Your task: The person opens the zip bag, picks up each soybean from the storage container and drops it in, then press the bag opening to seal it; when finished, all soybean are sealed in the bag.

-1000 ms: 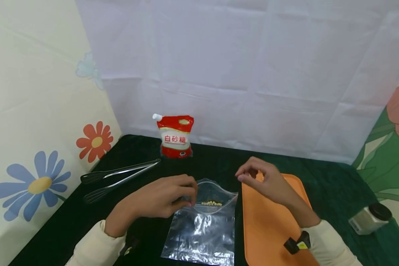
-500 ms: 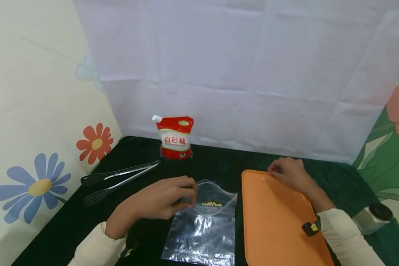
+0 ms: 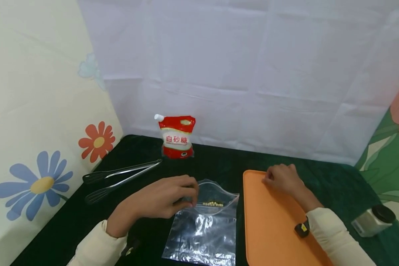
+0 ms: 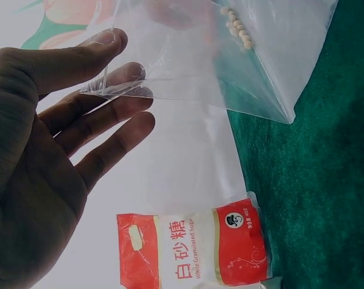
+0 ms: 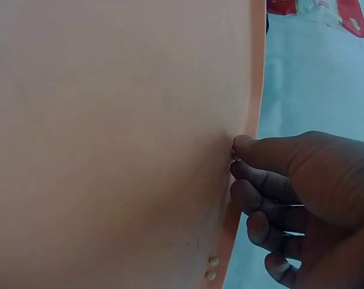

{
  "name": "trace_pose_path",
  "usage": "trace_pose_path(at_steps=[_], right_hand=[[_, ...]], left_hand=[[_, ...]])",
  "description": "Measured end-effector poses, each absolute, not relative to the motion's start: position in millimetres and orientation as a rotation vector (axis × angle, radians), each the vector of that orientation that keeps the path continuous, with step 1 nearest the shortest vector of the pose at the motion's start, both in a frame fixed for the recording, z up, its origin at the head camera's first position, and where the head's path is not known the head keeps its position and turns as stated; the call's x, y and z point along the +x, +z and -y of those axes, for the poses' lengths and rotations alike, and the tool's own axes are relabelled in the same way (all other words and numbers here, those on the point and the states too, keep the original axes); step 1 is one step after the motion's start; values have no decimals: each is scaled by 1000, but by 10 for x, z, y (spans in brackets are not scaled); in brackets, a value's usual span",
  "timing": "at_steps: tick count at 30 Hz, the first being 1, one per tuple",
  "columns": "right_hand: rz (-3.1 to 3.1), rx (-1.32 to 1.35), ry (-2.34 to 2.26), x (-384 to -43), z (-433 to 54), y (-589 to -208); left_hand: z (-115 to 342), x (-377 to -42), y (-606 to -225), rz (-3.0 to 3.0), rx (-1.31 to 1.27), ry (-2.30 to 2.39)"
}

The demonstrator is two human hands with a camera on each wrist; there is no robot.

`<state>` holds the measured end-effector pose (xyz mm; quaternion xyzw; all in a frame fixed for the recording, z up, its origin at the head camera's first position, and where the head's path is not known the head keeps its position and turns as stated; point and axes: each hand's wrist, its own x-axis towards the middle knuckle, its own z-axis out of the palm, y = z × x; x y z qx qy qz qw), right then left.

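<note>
My left hand (image 3: pixel 164 195) pinches the left edge of the mouth of a clear zip bag (image 3: pixel 203 234), holding it open; the thumb and index finger grip the film while the other fingers stay spread. Inside the bag lies a row of several small, round, pale-yellow soybeans (image 3: pixel 213 204). On the right, my right hand (image 3: pixel 282 179) reaches over the far rim of an orange tray (image 3: pixel 269 229). In the right wrist view its thumb and index fingertip pinch a soybean (image 5: pixel 236 156), mostly hidden by the fingers. Two more soybeans (image 5: pixel 213 268) rest along the same rim.
A red-and-white bag of white granulated sugar (image 3: pixel 177 137) stands at the back. Metal tongs (image 3: pixel 123 179) lie spread at the left. A jar with a black lid (image 3: pixel 374 220) lies at the right, beyond my right sleeve. Dark green cloth (image 3: pixel 219 153) covers the table.
My right hand has gone from beside the bag's mouth to the tray's far rim, then slightly left, where its fingers pinch a soybean. My left hand keeps its place on the bag.
</note>
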<state>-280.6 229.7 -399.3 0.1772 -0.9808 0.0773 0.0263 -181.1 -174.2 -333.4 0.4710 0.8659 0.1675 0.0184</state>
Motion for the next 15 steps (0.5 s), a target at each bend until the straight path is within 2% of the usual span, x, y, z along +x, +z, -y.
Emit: trace_pose_path(at_steps=[8,15], right_hand=[[2943,602,320,-2762,-2295,-3971],[2791,666,1134,-2571,-2175,-3780]], left_hand=[[1739,-1814,-3327,-2691,1446,507],[1735,-1809,-3329,-2691,1447,508]])
